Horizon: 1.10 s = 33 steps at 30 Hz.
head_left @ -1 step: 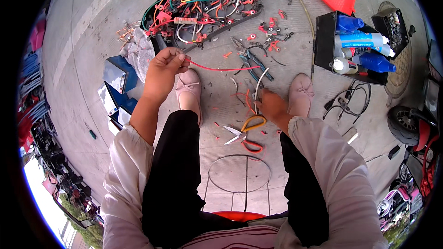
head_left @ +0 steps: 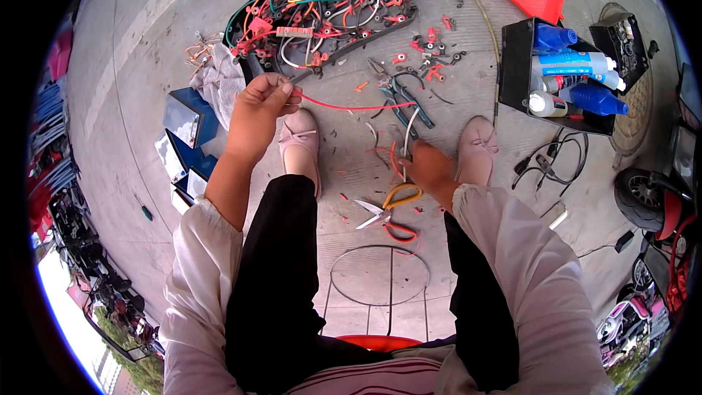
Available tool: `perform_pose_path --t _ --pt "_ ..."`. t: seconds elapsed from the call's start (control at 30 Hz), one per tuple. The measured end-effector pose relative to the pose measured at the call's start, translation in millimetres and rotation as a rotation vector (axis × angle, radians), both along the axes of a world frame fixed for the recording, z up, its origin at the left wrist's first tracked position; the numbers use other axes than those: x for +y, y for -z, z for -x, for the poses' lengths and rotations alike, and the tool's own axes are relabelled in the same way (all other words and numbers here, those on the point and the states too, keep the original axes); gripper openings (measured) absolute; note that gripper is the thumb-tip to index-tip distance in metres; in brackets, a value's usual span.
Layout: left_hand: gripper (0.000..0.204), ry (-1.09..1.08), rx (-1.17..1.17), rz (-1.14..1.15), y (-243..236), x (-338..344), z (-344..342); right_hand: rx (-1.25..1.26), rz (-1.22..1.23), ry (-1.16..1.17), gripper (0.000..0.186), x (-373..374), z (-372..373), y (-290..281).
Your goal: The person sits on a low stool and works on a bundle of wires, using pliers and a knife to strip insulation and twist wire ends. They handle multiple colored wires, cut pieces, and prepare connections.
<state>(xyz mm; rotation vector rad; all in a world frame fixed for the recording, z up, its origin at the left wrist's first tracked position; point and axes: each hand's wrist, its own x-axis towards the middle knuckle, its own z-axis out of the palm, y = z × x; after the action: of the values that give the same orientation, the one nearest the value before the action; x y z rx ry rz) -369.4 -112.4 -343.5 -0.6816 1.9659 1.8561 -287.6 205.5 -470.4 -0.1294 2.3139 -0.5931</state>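
The left hand point(head_left: 257, 113) pinches a red wire point(head_left: 351, 109) over the ground between the shoes point(head_left: 299, 130) and the pliers point(head_left: 395, 91); its long axis runs rightward, sagging slightly, free end pointing right. The right hand point(head_left: 430, 164) grips a white wire point(head_left: 408, 130), which points away from the person, its tip curving right near the red one's end.

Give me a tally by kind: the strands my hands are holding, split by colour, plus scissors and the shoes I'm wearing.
Red strand: 1
White strand: 1
Scissors: 1
Pink shoes: 2
Total: 5
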Motion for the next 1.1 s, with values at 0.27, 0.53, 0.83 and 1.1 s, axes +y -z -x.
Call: perform_pose_path --t 0.27,0.53,0.83,1.1 --pt "0.009 0.063 0.007 -0.25 22.8 50.8 18.4 -0.03 -0.203 0.095 0.019 -39.1 -2.9 -1.7" --pt "0.005 0.148 -0.103 -0.454 99.7 171.8 27.0 -0.021 0.063 -0.238 0.026 -7.7 -7.0 -5.7" --pt "0.017 0.605 0.024 0.362 138.7 174.4 31.0 -0.11 0.043 -0.543 0.032 27.8 34.4 -63.0" --pt "0.013 0.515 -0.023 0.4 133.8 177.7 11.3 -0.051 0.194 -0.191 0.039 101.2 41.9 -81.9"
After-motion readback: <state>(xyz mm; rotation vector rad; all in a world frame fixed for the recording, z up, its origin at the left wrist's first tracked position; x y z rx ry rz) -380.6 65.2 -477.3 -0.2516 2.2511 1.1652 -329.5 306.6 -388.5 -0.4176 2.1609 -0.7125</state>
